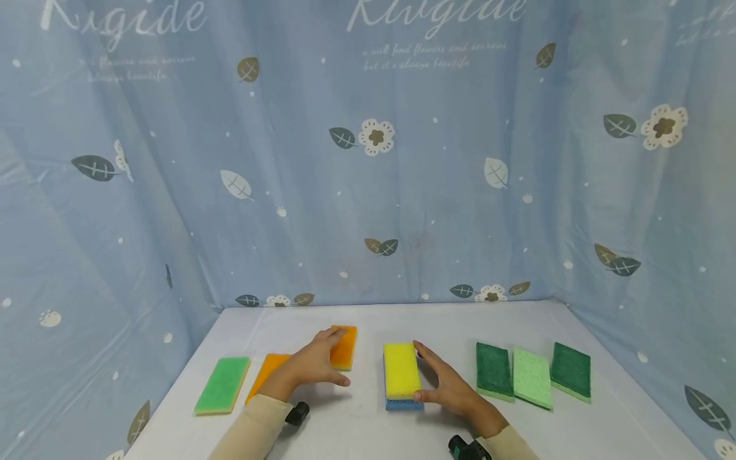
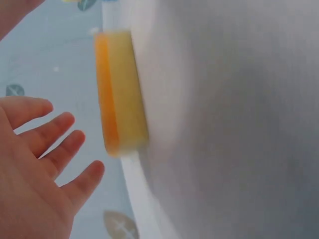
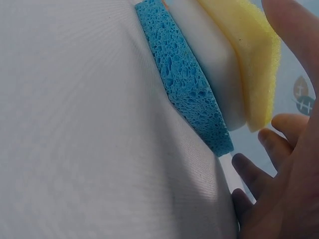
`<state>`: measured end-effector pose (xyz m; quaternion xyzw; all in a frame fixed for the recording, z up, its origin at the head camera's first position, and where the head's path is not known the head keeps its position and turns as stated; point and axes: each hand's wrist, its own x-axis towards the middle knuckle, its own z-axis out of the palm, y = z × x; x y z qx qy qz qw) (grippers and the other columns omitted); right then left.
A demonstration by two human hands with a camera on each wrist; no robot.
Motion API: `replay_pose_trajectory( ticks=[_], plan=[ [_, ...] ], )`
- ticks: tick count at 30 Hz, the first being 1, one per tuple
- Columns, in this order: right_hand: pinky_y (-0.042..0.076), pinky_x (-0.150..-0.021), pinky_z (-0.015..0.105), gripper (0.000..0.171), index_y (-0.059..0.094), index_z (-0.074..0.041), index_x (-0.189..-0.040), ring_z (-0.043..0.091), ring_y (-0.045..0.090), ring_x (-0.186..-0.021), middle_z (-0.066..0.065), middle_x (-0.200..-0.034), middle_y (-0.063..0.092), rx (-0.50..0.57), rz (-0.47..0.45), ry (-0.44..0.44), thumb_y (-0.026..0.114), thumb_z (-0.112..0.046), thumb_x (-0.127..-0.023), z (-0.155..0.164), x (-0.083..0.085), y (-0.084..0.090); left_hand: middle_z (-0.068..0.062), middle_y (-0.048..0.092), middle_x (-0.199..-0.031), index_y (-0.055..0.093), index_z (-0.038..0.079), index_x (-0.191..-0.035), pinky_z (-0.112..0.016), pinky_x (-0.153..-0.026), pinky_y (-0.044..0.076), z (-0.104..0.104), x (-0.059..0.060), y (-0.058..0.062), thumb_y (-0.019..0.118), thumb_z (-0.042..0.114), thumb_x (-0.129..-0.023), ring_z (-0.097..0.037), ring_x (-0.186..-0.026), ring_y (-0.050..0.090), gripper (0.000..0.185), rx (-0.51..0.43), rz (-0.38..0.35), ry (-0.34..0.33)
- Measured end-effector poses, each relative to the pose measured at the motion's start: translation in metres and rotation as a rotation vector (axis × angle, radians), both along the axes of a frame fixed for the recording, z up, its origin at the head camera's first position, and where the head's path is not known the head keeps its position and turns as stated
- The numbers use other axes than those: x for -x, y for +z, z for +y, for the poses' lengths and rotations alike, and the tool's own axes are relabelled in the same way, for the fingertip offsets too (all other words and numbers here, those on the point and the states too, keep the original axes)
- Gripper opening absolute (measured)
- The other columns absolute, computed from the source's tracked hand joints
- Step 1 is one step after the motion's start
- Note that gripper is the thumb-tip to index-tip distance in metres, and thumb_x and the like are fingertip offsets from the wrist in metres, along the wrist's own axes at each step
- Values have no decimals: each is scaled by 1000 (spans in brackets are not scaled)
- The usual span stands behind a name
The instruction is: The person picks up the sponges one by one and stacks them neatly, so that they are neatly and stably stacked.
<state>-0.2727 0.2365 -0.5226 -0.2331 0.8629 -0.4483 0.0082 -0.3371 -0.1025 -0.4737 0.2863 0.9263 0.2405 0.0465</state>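
Note:
On the white table lies a stack with a yellow sponge (image 1: 401, 370) on top and a blue sponge (image 1: 404, 405) at the bottom. From the right wrist, a white layer (image 3: 219, 64) shows between them. My right hand (image 1: 451, 383) is at the stack's right side, fingers spread, its thumb tip at the near corner of the yellow sponge. My left hand (image 1: 315, 362) has its fingers extended and spread by an orange sponge (image 1: 345, 350), partly covering it in the head view. In the left wrist view that sponge's pale yellow underside layer (image 2: 125, 94) shows, apart from the fingertips.
At the left lie a green sponge (image 1: 222, 385) and another orange sponge (image 1: 269, 369), partly behind my left wrist. To the right are two dark green sponges (image 1: 493, 369) (image 1: 571, 370) with a light green sponge (image 1: 531, 377) between them. A blue curtain (image 1: 402, 191) surrounds the table.

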Motion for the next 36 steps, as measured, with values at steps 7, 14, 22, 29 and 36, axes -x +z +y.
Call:
replay_pose_trajectory(
  ticks=[7,14,22,29,36],
  plan=[
    [18,-108,67,96,16,-31,-157,32,25,-142,1,-161,15,19,-10,0,75,-44,-83,2,1,-2,-18,31,-152,32,-1,-150,-52,-110,29,-16,20,-2,89,47,-64,-36,-139,27,114,20,19,12],
    [18,-108,67,97,18,-25,-157,34,25,-142,3,-160,16,27,-17,-8,76,-43,-82,2,1,1,-18,32,-153,32,-1,-150,-55,-110,25,-20,30,-4,90,48,-61,-37,-139,28,117,40,-83,72],
    [18,-109,65,97,19,-19,-157,33,24,-142,5,-160,18,5,1,-19,77,-42,-83,2,5,5,-22,38,-148,37,-6,-146,-54,-110,26,-15,39,-2,90,42,-63,-38,-136,33,110,8,-132,87],
    [19,-107,66,96,22,-15,-156,37,21,-143,8,-159,21,-5,-22,-27,77,-42,-83,-2,2,1,-23,40,-145,39,-6,-145,-54,-109,29,-14,33,-3,92,32,-63,-39,-132,36,105,51,-159,112],
    [23,-107,65,96,23,-16,-156,37,25,-141,7,-157,26,-70,6,-54,75,-46,-83,-5,0,0,-23,44,-140,43,-5,-143,-52,-105,36,-11,31,-11,91,34,-64,-35,-123,44,101,58,-98,144]
  ],
)
